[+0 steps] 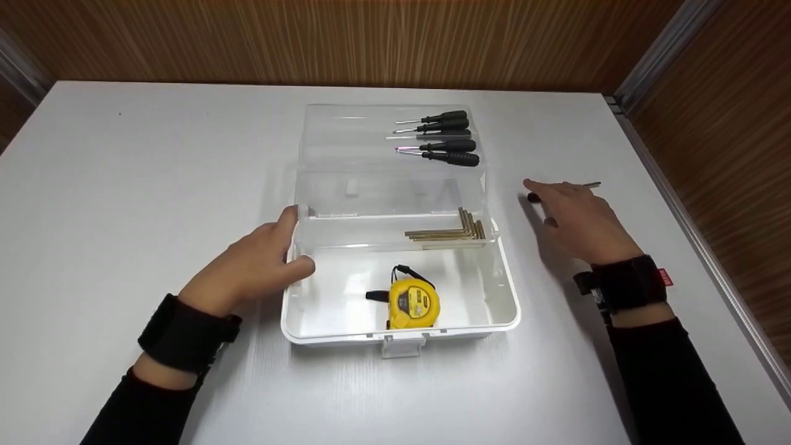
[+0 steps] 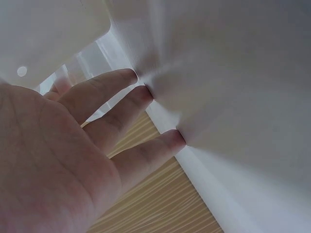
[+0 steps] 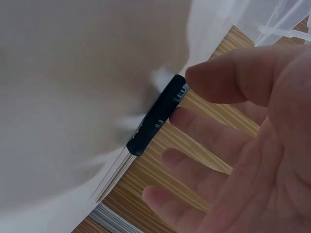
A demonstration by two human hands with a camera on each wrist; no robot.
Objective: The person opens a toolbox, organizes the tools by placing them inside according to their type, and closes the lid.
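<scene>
A clear toolbox with a white base stands open in the middle of the white table. A yellow tape measure lies in its base, brass hex keys lie on its inner tray, and several black-handled screwdrivers lie on the opened lid. My left hand rests against the box's left wall, and its straight fingertips press the white side. My right hand hovers with spread fingers over a black-handled screwdriver on the table right of the box. Its thumb touches the handle end.
The table is bounded by wood-panel walls at the back and right. A metal strip runs along the right edge, close to the right hand.
</scene>
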